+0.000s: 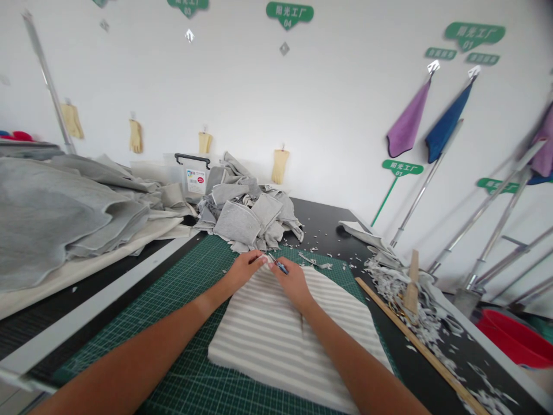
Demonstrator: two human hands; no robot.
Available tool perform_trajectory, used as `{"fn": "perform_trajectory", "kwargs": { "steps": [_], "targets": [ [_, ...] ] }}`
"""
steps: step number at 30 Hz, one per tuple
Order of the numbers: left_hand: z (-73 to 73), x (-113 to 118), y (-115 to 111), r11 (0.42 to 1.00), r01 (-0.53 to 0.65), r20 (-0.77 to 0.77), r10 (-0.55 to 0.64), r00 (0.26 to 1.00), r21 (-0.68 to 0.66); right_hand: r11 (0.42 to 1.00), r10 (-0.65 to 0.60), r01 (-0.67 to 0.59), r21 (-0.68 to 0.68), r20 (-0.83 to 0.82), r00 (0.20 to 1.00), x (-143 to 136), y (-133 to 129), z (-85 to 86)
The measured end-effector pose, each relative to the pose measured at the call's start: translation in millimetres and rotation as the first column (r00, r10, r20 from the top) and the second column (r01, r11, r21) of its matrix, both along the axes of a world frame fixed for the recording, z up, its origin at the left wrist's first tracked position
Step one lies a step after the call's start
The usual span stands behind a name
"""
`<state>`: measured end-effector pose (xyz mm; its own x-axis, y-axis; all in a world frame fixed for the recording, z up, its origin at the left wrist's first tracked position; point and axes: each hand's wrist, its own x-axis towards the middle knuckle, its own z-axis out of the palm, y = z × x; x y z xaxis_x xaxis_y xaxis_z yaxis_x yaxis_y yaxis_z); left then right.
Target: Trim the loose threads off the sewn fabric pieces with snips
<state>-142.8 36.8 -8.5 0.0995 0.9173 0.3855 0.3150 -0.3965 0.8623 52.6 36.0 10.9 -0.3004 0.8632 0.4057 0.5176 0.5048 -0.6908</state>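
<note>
— What worries you here?

— My right hand (294,280) is closed around small blue-handled scissors (279,266), blades pointing toward my left hand (243,269), whose fingers pinch the far edge of the striped fabric stack (294,334). The stack lies under both hands on the green cutting mat (190,288). I'd judge the left fingertips sit too near the blades; a slip could nick them, or cut crooked through the layers.

— Anything readable?

— Green wall signs beyond my hands: one (289,12) reads "阳光工厂 04", another (474,34) "阳光工厂 01". The storage box (194,176) past the grey scrap pile (250,213) has a label too small to read.
</note>
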Motion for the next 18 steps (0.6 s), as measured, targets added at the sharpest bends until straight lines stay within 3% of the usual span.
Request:
{"fn": "perform_trajectory", "kwargs": {
  "steps": [5, 18],
  "targets": [
    [-1.1, -2.7, 0.8, 0.994, -0.108, 0.005, 0.108, 0.994, 0.003, 0.999, -0.042, 0.042, -0.001, 0.090, 0.995, 0.1, 2.3, -4.9],
    [3.4, -3.8, -4.0, 0.965, -0.259, -0.025, 0.260, 0.965, 0.049, 0.987, -0.159, 0.154, 0.043, 0.181, 0.971, 1.1, 2.8, -10.1]
  ]
}}
